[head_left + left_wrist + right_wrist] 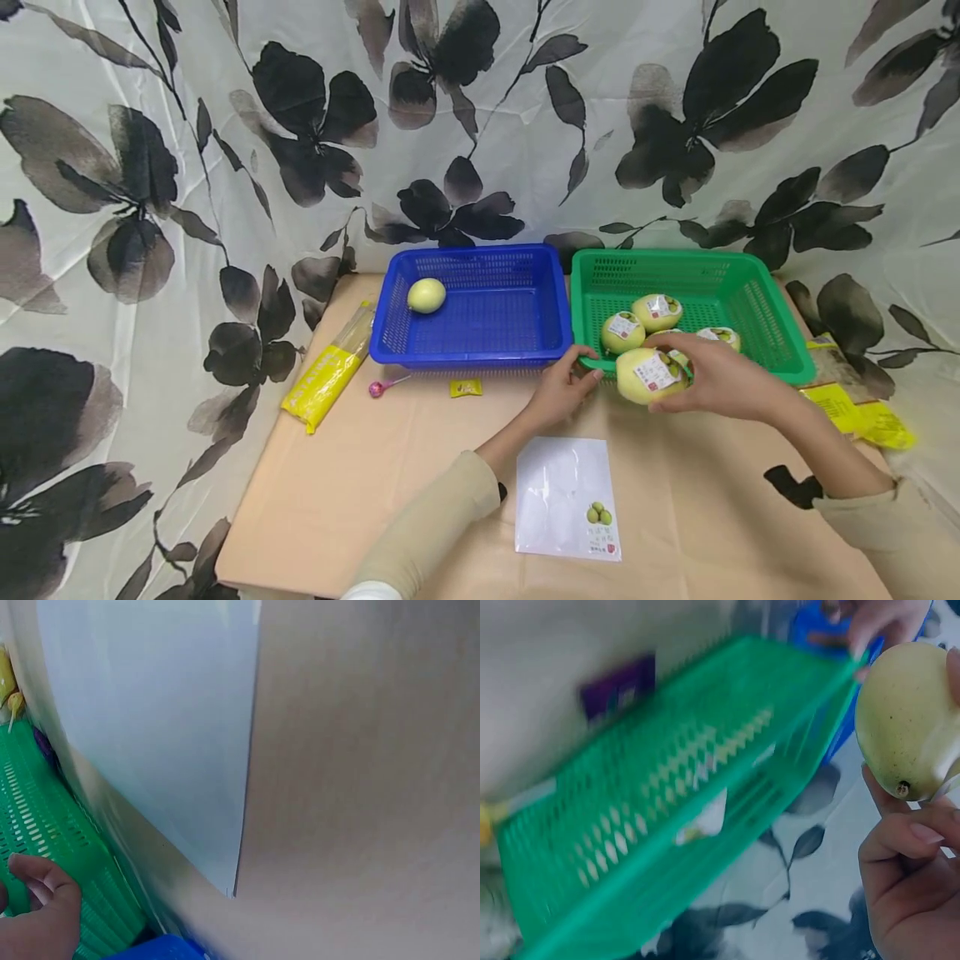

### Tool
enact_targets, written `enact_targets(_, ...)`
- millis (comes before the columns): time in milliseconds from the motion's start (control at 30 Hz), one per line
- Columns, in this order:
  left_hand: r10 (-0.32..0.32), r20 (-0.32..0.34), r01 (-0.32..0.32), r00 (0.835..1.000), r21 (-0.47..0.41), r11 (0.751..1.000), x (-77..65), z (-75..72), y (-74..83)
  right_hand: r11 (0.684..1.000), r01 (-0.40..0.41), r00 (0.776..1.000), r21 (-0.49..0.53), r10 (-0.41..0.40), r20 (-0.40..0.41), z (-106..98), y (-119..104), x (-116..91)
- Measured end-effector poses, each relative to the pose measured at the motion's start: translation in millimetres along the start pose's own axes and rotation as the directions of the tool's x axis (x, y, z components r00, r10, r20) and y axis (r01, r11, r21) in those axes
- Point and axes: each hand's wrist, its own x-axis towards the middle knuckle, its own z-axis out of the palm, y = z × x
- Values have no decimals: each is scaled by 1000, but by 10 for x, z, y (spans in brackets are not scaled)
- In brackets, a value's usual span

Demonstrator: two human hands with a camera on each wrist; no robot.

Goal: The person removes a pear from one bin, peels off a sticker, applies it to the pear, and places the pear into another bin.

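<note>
My right hand point(716, 375) grips a pale yellow-green pear point(647, 379) with a white label, held over the near rim of the green basket point(765, 308). In the right wrist view the pear point(900, 712) shows speckled skin and its dark end, with fingers under it. My left hand point(562, 387) pinches the green basket's near-left corner; the left wrist view catches that hand point(45, 915) at its lower left. Several labelled pears point(622, 332) lie in the green basket, partly hidden behind my right hand.
The blue basket point(480, 358) stands to the left with one unlabelled pear point(427, 296) inside. A white printed sheet point(562, 492) lies in front. Around are a yellow packet point(330, 367), a lollipop point(377, 388), a small yellow wrapper point(466, 387) and another yellow packet point(855, 408).
</note>
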Motion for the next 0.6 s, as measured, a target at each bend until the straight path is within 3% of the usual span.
enact_targets(233,-11,-1,11,1000,-3,1000,4,9,6,993,-48,997,-107,55,60,-395,257,399)
enact_targets(600,-14,4,14,1000,8,1000,0,14,-35,959,-121,981,-256,155,118,-720,771,846)
